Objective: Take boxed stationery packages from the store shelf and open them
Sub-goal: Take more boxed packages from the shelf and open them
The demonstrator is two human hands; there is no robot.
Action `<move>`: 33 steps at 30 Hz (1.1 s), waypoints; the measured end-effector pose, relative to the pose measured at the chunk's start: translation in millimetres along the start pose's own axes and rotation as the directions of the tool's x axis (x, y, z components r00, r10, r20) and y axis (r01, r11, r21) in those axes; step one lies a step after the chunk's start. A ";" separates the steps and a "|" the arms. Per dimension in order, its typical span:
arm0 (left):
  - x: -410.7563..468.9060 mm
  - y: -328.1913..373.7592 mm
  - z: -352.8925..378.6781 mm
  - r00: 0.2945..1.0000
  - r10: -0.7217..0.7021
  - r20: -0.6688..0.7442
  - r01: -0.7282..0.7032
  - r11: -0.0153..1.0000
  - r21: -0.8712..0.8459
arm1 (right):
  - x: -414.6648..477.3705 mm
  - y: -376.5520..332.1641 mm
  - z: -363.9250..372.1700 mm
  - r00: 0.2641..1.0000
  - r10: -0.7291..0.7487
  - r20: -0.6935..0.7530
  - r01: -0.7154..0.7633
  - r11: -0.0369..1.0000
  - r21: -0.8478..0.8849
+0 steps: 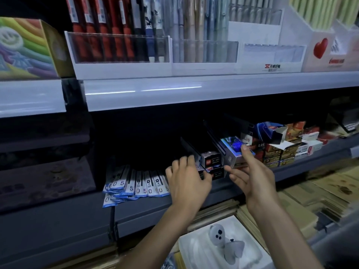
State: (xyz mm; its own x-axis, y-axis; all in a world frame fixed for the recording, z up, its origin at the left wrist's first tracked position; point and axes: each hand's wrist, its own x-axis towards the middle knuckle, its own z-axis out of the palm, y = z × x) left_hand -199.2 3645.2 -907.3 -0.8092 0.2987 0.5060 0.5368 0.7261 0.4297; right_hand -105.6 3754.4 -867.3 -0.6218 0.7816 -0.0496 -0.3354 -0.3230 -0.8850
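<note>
Silver-blue and shiny, the holographic box (231, 147) sits tilted at the front of the lower shelf (155, 208), and your right grip (250, 171) is holding it, thumb on its top and fingers curled under its near end. Just to its left stands a short stack of dark boxes (212, 164) with red labels. Your left grip (186, 181) is narrow there, fingers curled over the stack's left side and thumb against the lower box. Left of that hand, blue-and-white packets (136, 184) marked 0.5 lean in a row. To the right lie red and gold boxes (275, 152) with an opened blue carton (272, 132) on top. On the shelf above, pens (116, 33) stand in clear trays.
</note>
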 end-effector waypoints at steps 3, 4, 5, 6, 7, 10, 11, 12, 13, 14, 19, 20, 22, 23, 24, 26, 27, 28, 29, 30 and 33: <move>1.3 4.3 12.7 1.000 -0.001 0.007 0.002 0.998 -0.070 | 5.6 3.7 7.1 1.000 0.012 0.004 -0.012 1.000 0.005; -0.4 5.2 17.0 1.000 0.003 -0.009 -0.003 0.996 -0.092 | 6.8 4.8 8.9 1.000 0.013 0.009 -0.013 1.000 0.005; -2.3 5.8 20.7 1.000 0.003 -0.026 -0.006 0.995 -0.101 | 8.3 5.9 10.4 1.000 0.014 0.015 -0.014 1.000 0.008; -3.4 5.8 23.6 0.999 0.001 -0.046 -0.006 0.995 -0.098 | 9.3 6.5 11.4 1.000 0.015 0.021 -0.015 1.000 0.010; -4.3 4.8 26.4 0.997 -0.001 -0.073 -0.005 0.996 -0.091 | 10.3 7.3 12.2 1.000 0.016 0.026 -0.016 1.000 0.010; -4.7 3.3 31.6 0.988 -0.013 -0.153 0.000 0.996 -0.087 | 13.2 10.1 14.1 0.999 0.024 0.039 -0.024 1.000 0.006; -4.9 4.0 32.9 0.985 -0.024 -0.169 0.008 0.996 -0.094 | 13.7 10.8 14.3 0.999 0.028 0.038 -0.028 1.000 0.006; -5.0 5.3 33.9 0.983 -0.035 -0.180 0.017 0.995 -0.103 | 14.0 11.4 15.0 0.999 0.032 0.037 -0.032 0.999 0.004; -5.3 7.1 34.7 0.981 -0.047 -0.188 0.026 0.993 -0.113 | 14.0 11.7 15.4 0.999 0.035 0.036 -0.035 0.999 0.002; -5.9 9.1 35.8 0.979 -0.057 -0.195 0.033 0.992 -0.124 | 13.7 11.9 15.9 0.999 0.037 0.034 -0.037 0.999 0.000; -6.6 13.9 39.8 0.975 -0.055 -0.215 0.030 0.992 -0.119 | 11.5 13.8 16.4 0.999 0.016 0.030 -0.016 1.000 -0.004; -6.5 13.1 39.9 0.972 -0.049 -0.230 0.025 0.994 -0.105 | 10.8 13.7 16.7 1.000 0.010 0.029 -0.010 1.000 0.000; -4.4 11.5 39.1 0.963 -0.049 -0.266 0.025 0.995 -0.093 | 9.8 12.8 16.7 0.999 0.000 0.033 0.000 1.000 0.003; -3.1 11.2 37.7 0.957 -0.059 -0.282 0.032 0.995 -0.099 | 9.6 12.7 16.1 0.999 -0.004 0.038 0.004 1.000 0.001; -1.5 11.0 35.7 0.952 -0.071 -0.299 0.039 0.993 -0.113 | 9.6 12.8 16.1 0.999 -0.006 0.042 0.006 1.000 0.001; 0.5 10.6 31.4 0.944 -0.079 -0.320 0.035 0.989 -0.141 | 9.8 13.7 15.6 0.999 -0.011 0.045 0.011 1.000 0.004; 0.8 9.7 28.9 0.942 -0.070 -0.327 0.023 0.989 -0.146 | 10.0 14.3 15.6 0.999 -0.014 0.047 0.014 1.000 0.004; 0.5 7.9 26.5 0.941 -0.054 -0.333 0.005 0.989 -0.148 | 9.4 14.7 16.0 0.999 -0.017 0.049 0.016 1.000 0.004; -0.5 5.3 23.5 0.939 -0.028 -0.342 -0.022 0.990 -0.143 | 9.5 15.5 16.0 0.999 -0.017 0.049 0.017 1.000 0.007; -1.7 1.2 20.5 0.934 0.015 -0.356 -0.064 0.990 -0.126 | 9.1 15.9 16.4 0.999 -0.015 0.048 0.015 1.000 0.010; -8.5 -18.8 5.9 0.891 0.214 -0.400 -0.225 0.974 0.019 | 9.3 17.7 16.1 0.999 -0.011 0.047 0.010 0.999 0.031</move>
State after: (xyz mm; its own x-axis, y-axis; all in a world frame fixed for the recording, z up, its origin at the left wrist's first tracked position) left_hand -203.8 3632.6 -924.1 -0.5110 0.1742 0.8417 0.7006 0.6519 0.2904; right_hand -128.7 3747.3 -875.9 -0.6510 0.7589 -0.0178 -0.3628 -0.3317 -0.8708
